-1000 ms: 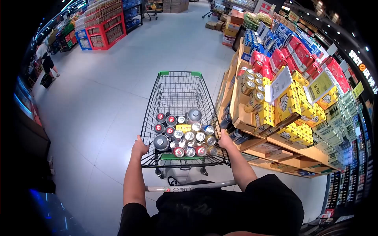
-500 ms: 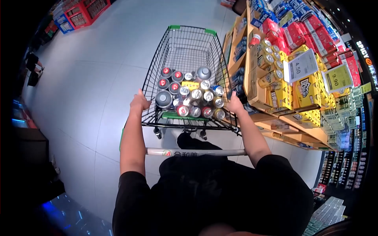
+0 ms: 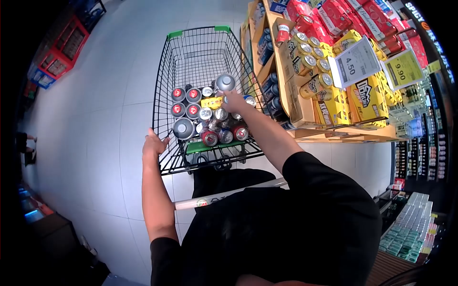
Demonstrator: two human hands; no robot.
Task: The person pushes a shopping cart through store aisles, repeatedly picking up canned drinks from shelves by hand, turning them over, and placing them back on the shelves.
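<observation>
A black wire shopping cart (image 3: 162, 62) with green corner pieces is in front of me. My left hand (image 3: 155, 144) is closed around its left rim, thumb inward. Inside, my right hand (image 3: 234, 101) reaches down over the cans, just below a large grey-topped can (image 3: 225, 82); its fingertips are partly hidden, so I cannot tell whether they grip anything. Around it stand several silver-topped drink cans (image 3: 220, 114) and a small yellow pack (image 3: 211, 103). On the cart's left side are several grey cans with red tops (image 3: 192, 95) and another large grey can (image 3: 184, 128).
Along the right runs a wooden display shelf (image 3: 281, 62) with yellow can packs (image 3: 365, 102), red cartons (image 3: 334, 19) and price signs (image 3: 355, 62). A red display bin (image 3: 71, 43) stands at the far left. The cart's handlebar (image 3: 229, 194) crosses in front of my body.
My right hand has left the cart's right rim and moved inward over the cans. My left hand stays on the left rim. The cart appears shifted left in view.
</observation>
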